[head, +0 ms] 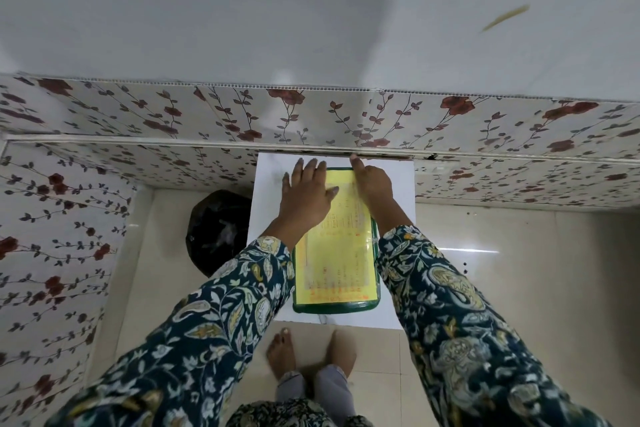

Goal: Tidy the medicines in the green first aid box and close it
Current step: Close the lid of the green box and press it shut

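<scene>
While flat on the green box [334, 308], both hands [306, 192] [372, 182], fingers spread.

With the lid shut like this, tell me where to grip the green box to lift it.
Grip the green box by its two long side edges, one hand from each side. It lies flat on the white table, long axis pointing away from you, and looks too wide for one hand. The left hand and right hand rest at its far end.

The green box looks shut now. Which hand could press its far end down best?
The left hand, probably. It lies flat and spread on the far end of the green box's yellow lid. The right hand sits at the far right edge, one finger stretched past the box.
</scene>
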